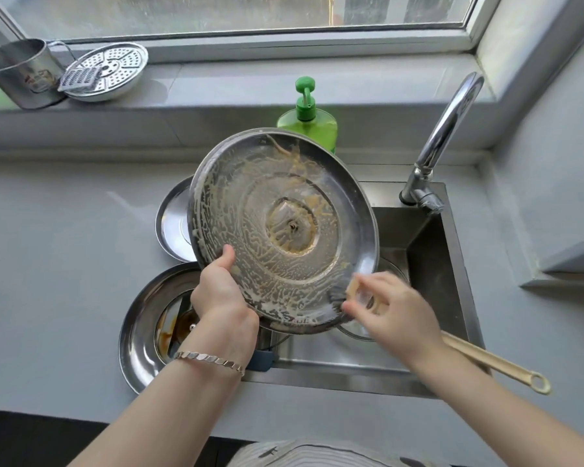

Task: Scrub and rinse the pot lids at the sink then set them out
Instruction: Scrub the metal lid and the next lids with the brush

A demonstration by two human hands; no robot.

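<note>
A large steel pot lid (277, 210), its underside smeared with brownish suds, is tilted up over the sink (452, 298). My left hand (216, 291) grips its lower left rim, thumb on the inside. My right hand (391, 311), blurred, holds a long-handled brush (499, 365) whose dark bristles press on the lid's lower right edge. Two more steel lids lie on the counter left of the sink: one (142, 335) stained brown, near me, and one (172, 224) farther back, partly hidden by the held lid.
A green soap pump bottle (309, 119) stands behind the lid. The chrome tap (445, 136) rises at the sink's far right corner. On the window sill at far left sit a steel cup (21, 72), a small grater (80, 79) and a perforated steamer plate (115, 69).
</note>
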